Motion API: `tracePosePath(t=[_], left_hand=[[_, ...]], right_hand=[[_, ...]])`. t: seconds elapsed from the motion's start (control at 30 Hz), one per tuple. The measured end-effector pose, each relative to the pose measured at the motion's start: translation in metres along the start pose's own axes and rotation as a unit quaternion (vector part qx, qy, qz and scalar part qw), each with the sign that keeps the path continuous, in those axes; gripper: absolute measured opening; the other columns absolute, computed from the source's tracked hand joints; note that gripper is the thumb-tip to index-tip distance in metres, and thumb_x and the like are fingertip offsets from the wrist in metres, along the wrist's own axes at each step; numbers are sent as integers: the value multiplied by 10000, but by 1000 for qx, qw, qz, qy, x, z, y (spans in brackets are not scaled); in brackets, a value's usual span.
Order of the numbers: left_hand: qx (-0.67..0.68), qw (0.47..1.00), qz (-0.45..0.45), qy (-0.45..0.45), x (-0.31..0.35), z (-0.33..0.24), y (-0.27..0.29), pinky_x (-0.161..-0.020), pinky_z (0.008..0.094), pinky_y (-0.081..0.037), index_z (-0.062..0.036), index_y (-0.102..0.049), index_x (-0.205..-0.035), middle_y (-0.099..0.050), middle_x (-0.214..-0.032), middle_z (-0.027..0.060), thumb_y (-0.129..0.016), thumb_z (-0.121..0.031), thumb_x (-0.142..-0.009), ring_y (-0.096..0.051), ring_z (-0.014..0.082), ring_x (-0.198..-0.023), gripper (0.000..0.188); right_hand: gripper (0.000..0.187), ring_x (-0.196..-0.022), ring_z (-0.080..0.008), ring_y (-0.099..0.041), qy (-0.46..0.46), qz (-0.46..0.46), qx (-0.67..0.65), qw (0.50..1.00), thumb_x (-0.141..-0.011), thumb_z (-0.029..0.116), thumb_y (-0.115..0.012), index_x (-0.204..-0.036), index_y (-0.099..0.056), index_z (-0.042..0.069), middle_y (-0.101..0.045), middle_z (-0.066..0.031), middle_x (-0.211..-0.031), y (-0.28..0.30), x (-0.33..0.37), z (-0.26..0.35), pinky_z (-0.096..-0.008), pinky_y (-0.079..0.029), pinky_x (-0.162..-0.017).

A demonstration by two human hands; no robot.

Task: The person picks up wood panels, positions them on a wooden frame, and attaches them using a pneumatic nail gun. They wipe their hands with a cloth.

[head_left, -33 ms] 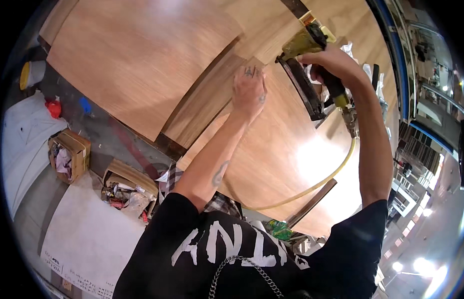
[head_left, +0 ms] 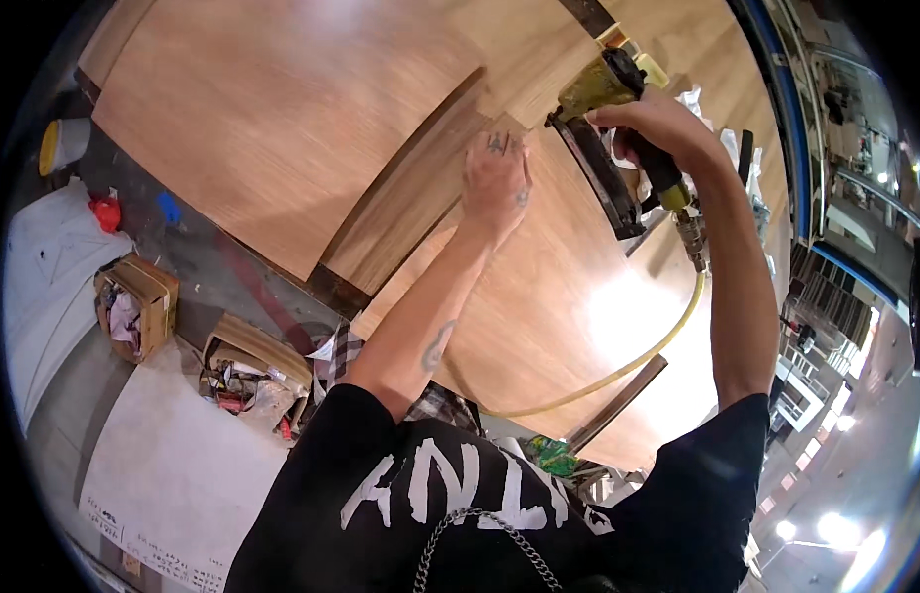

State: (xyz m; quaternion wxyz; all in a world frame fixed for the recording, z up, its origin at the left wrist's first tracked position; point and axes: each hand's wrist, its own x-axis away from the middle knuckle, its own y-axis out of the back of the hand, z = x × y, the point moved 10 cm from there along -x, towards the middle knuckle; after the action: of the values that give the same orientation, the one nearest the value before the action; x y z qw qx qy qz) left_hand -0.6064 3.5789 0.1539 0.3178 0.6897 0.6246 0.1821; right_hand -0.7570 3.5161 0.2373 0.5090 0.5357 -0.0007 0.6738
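Observation:
My right hand (head_left: 667,133) is wrapped round the grip of a yellow-green and black air nail gun (head_left: 598,89). The gun's long dark magazine (head_left: 600,176) angles down beside the hand, and a yellow air hose (head_left: 667,341) runs from a metal coupling at the grip's end. My left hand (head_left: 495,178) is closed at the edge of a narrow wooden strip (head_left: 405,203), its fingertips hidden beneath the knuckles. The strip lies between a large wooden panel (head_left: 282,128) on the left and another plywood sheet (head_left: 519,306) nearer me. A gap separates the nail gun from my left hand.
Crumpled white wrapping (head_left: 689,99) and a dark bar (head_left: 744,156) lie beyond my right hand. A loose wood strip (head_left: 618,405) rests near the sheet's front edge. Cardboard boxes (head_left: 158,292) of odds and ends, a white bucket (head_left: 66,146) and a red bag (head_left: 106,213) stand at left.

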Motion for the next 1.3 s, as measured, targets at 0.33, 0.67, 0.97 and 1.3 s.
tracePosePath(t=[0.33, 0.67, 0.97, 1.3], left_hand=[[-1, 999, -44, -18, 2, 4, -3, -845, 473, -462, 20, -635, -981, -614, -885, 196, -526, -148, -939, -575, 366, -895, 205], [0, 1000, -23, -9, 1, -1, 0, -786, 435, -470, 41, -644, -907, -611, -855, 188, -530, -151, -949, -561, 319, -844, 227], [-11, 1000, -21, -10, 0, -1, -3, -773, 436, -487, 26, -648, -940, -603, -910, 171, -529, -167, -958, -565, 315, -854, 227], [-5, 999, -28, -17, -2, -3, 1, -762, 433, -479, 25, -647, -960, -601, -905, 173, -522, -171, -961, -564, 328, -857, 233]], right_hand=[[238, -437, -137, -571, 19, 42, -7, 999, -809, 209, -725, -773, -616, 1, -613, -108, -561, -18, -14, -4, -272, -459, -424], [257, -423, -146, -575, 27, 11, 23, 999, -807, 189, -715, -834, -594, -36, -620, -121, -565, -16, -9, -1, -273, -466, -410], [354, -419, -120, -567, 31, -10, 57, 998, -815, 332, -725, -639, -650, 34, -612, -67, -529, -15, -2, 3, -250, -451, -452], [273, -404, -128, -545, 42, -13, 38, 998, -809, 256, -716, -745, -636, 3, -595, -76, -527, -18, -11, -2, -266, -430, -422]])
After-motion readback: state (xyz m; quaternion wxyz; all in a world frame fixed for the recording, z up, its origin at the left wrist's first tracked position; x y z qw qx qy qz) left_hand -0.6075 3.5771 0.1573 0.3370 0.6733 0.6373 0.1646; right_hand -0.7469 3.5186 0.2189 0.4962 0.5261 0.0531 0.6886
